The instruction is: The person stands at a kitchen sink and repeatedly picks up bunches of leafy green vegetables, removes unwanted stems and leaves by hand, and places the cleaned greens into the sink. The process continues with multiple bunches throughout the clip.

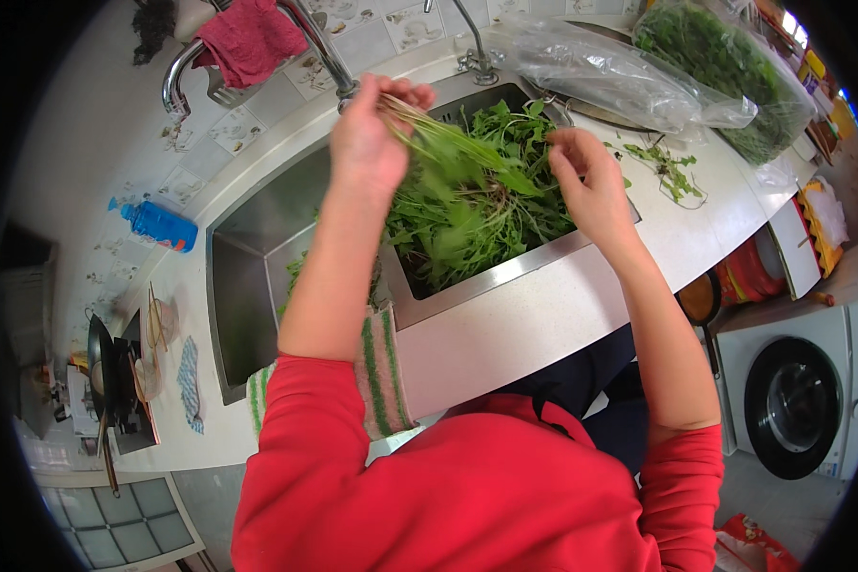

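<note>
My left hand (375,132) holds a bunch of leafy greens (465,146) by its pale stems, above the right-hand sink basin (522,266). The leaves of the bunch hang to the right and look blurred. Beneath them a large heap of loose greens (500,222) fills that basin. My right hand (590,182) is over the basin's right rim beside the heap, fingers curled with thumb and fingertips apart; nothing shows clearly between them. More greens lie in the left basin (247,279), partly behind my left forearm.
Stray sprigs (668,171) lie on the counter right of the sink, near a clear plastic bag (600,71) and a bag of greens (722,71). Chrome faucets (480,64) stand behind. A blue bottle (161,225) lies left; a striped towel (382,372) hangs over the front edge.
</note>
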`<state>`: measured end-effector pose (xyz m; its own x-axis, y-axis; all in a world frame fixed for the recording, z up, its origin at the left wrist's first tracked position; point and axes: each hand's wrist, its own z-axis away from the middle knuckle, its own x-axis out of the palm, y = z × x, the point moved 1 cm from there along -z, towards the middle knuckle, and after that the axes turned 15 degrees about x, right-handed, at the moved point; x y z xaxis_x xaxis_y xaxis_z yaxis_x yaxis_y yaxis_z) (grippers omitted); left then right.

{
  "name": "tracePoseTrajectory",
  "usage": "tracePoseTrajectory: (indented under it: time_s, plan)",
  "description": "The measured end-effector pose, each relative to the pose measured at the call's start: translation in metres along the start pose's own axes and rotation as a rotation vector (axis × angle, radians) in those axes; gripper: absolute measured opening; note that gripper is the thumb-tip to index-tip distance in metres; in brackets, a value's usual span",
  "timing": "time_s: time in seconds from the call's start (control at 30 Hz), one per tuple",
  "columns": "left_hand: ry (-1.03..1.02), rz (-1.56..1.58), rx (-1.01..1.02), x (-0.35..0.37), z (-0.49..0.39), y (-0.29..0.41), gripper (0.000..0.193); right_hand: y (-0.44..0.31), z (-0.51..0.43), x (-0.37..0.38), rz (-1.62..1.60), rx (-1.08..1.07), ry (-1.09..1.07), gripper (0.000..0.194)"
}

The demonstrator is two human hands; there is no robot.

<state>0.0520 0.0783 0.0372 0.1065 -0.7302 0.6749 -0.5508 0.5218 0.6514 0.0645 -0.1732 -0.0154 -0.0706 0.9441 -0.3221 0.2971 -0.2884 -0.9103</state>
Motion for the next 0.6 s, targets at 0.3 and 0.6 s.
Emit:
tracePoseTrajectory:
  time_s: [0.3,0.6]
  plan:
    - [-0.156,-0.461,0.357,-0.031,-0.001,0.145,0.030,0.023,0.003,0.014,0.275,0.096,-0.265,0.013]
    - [-0.663,-2.058,0.322,-0.096,0.057,0.120,0.054,0.038,-0.006,0.055,0.797,0.007,-0.190,0.025]
